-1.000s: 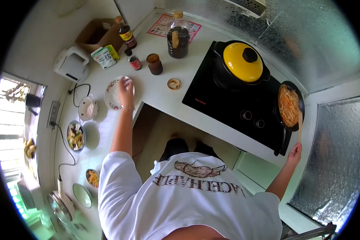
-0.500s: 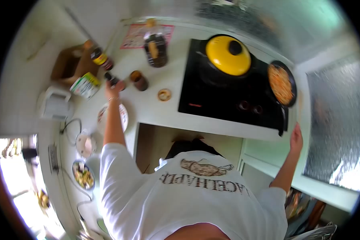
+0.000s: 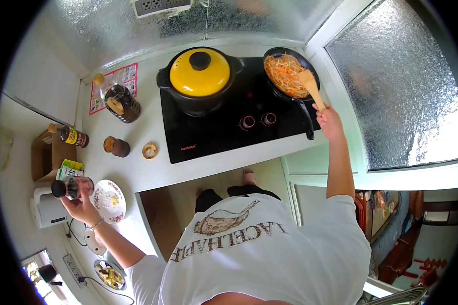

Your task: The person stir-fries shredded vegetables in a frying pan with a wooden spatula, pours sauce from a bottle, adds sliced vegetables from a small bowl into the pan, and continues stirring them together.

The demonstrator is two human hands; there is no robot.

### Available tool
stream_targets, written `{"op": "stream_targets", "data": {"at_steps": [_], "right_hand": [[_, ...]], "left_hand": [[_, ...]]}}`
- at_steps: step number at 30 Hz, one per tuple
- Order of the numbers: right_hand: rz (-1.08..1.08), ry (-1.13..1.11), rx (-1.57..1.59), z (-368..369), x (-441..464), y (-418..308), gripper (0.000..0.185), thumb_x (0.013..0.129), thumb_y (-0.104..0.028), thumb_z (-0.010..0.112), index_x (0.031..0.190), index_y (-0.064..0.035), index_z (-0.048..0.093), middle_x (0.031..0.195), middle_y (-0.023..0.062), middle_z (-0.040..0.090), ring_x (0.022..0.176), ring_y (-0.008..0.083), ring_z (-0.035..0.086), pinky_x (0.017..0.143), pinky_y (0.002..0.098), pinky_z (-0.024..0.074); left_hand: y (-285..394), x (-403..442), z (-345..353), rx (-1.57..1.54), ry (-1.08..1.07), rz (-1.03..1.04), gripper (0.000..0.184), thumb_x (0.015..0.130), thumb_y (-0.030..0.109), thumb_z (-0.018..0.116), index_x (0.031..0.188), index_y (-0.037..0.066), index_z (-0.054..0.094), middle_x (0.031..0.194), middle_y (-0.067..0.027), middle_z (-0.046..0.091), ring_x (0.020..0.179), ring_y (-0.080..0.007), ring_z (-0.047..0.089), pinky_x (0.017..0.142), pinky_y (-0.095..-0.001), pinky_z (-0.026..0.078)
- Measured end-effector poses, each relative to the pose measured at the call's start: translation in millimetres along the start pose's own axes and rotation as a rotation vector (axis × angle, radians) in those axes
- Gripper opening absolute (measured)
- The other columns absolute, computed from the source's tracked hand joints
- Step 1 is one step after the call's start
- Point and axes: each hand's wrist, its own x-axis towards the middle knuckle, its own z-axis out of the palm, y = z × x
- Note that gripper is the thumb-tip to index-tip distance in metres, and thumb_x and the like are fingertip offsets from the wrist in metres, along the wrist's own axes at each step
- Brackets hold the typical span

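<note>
My left hand (image 3: 84, 209) is closed around a small bottle with a black cap (image 3: 79, 187) and a pinkish label, over the left counter. A floral plate (image 3: 108, 203) with some pale bits on it lies just right of that hand. My right hand (image 3: 330, 122) grips the handle of a wooden spatula (image 3: 309, 85). The spatula's blade is over the shredded food with orange strips (image 3: 285, 71), at the right edge of the black frying pan (image 3: 316, 76). The pan's handle points toward me, beside my right hand.
A black pot with a yellow lid (image 3: 199, 73) stands on the cooktop (image 3: 213, 132). To the left are a large dark bottle (image 3: 123, 104), a brown jar (image 3: 118, 147), a round lid (image 3: 149, 151), a sauce bottle (image 3: 74, 136) and a cardboard box (image 3: 41, 157). A bowl of food (image 3: 110, 274) sits lower left.
My left hand has brought the black-capped bottle off the counter toward me. My right hand, empty before, now holds the spatula at the pan. The view has turned to the right.
</note>
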Motion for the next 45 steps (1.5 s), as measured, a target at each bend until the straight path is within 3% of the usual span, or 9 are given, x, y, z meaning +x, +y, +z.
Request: {"op": "stream_targets", "data": {"at_steps": [6, 8, 10, 16, 21, 29, 38, 41, 45], "right_hand": [[-0.024, -0.101, -0.186, -20, 26, -5, 0.020, 0.088, -0.011, 0.047, 0.106, -0.0018, 0.049, 0.074, -0.0007, 0.045, 0.059, 0.0045, 0.039, 0.050, 0.0173, 0.0331], [-0.049, -0.163, -0.235, -34, 32, -13, 0.020, 0.090, -0.014, 0.047, 0.105, -0.0023, 0.050, 0.069, -0.0039, 0.037, 0.057, 0.0042, 0.036, 0.048, 0.0178, 0.0311], [-0.041, -0.201, -0.286, -46, 38, -24, 0.016, 0.090, -0.016, 0.047, 0.101, -0.0044, 0.050, 0.068, -0.0051, 0.033, 0.056, 0.0034, 0.031, 0.048, 0.0180, 0.0281], [0.000, -0.475, -0.087, -45, 34, -67, 0.018, 0.083, -0.018, 0.061, 0.091, -0.0080, 0.049, 0.064, -0.0079, 0.034, 0.047, 0.0005, 0.028, 0.040, 0.0159, 0.0210], [-0.046, -0.552, -0.139, -37, 27, -92, 0.031, 0.074, -0.017, 0.070, 0.097, -0.0021, 0.055, 0.062, -0.0069, 0.038, 0.045, 0.0015, 0.027, 0.039, 0.0172, 0.0196], [-0.278, -0.483, -0.394, -47, 44, -86, 0.036, 0.068, -0.021, 0.076, 0.090, 0.0009, 0.058, 0.059, -0.0051, 0.043, 0.046, 0.0039, 0.034, 0.041, 0.0203, 0.0261], [-0.605, -0.441, -0.733, -22, 46, -83, 0.033, 0.079, -0.029, 0.064, 0.078, 0.0019, 0.055, 0.055, 0.0048, 0.047, 0.049, 0.0123, 0.043, 0.048, 0.0270, 0.0352], [-0.837, -0.479, -0.964, -15, 51, -83, 0.033, 0.084, -0.031, 0.057, 0.074, -0.0005, 0.048, 0.062, 0.0142, 0.053, 0.056, 0.0328, 0.052, 0.052, 0.0392, 0.0394], [-0.934, -0.576, -1.075, -6, 60, -83, 0.030, 0.087, -0.026, 0.051, 0.073, -0.0016, 0.044, 0.060, 0.0143, 0.053, 0.056, 0.0330, 0.053, 0.051, 0.0412, 0.0388]], "left_hand": [[156, -99, 76, -0.184, -0.492, -0.018, 0.043, 0.067, 0.008, 0.071, 0.103, 0.000, 0.050, 0.089, -0.0048, 0.056, 0.080, -0.0133, 0.055, 0.070, -0.0256, 0.048], [213, -142, 123, -0.634, -0.662, -0.378, 0.044, 0.064, 0.010, 0.074, 0.100, 0.001, 0.051, 0.086, -0.0046, 0.057, 0.077, -0.0093, 0.054, 0.070, -0.0239, 0.046], [240, -182, 170, -0.621, -0.800, -0.206, 0.046, 0.063, 0.009, 0.074, 0.103, -0.001, 0.051, 0.085, -0.0045, 0.057, 0.076, -0.0083, 0.054, 0.072, -0.0229, 0.046], [364, -256, 284, -0.669, -1.002, -0.251, 0.056, 0.064, 0.007, 0.074, 0.112, -0.005, 0.048, 0.091, -0.0077, 0.060, 0.080, -0.0104, 0.056, 0.073, -0.0242, 0.046], [412, -291, 330, -0.556, -0.950, -0.140, 0.048, 0.062, 0.008, 0.075, 0.104, -0.002, 0.054, 0.083, -0.0067, 0.062, 0.073, -0.0096, 0.057, 0.069, -0.0235, 0.047], [439, -300, 344, -0.377, -1.022, -0.084, 0.042, 0.059, 0.010, 0.075, 0.096, 0.000, 0.056, 0.076, -0.0106, 0.061, 0.064, -0.0186, 0.058, 0.063, -0.0271, 0.048], [422, -281, 343, -0.366, -1.108, -0.137, 0.042, 0.062, 0.012, 0.074, 0.098, 0.000, 0.056, 0.076, -0.0058, 0.061, 0.066, -0.0118, 0.057, 0.064, -0.0262, 0.048], [400, -276, 350, -0.430, -1.085, 0.021, 0.043, 0.063, 0.014, 0.074, 0.099, 0.001, 0.056, 0.077, -0.0053, 0.060, 0.067, -0.0109, 0.056, 0.065, -0.0252, 0.047], [389, -263, 352, -0.434, -1.251, -0.088, 0.042, 0.063, 0.015, 0.074, 0.098, 0.001, 0.057, 0.079, -0.0061, 0.061, 0.068, -0.0114, 0.055, 0.067, -0.0249, 0.047]]}}
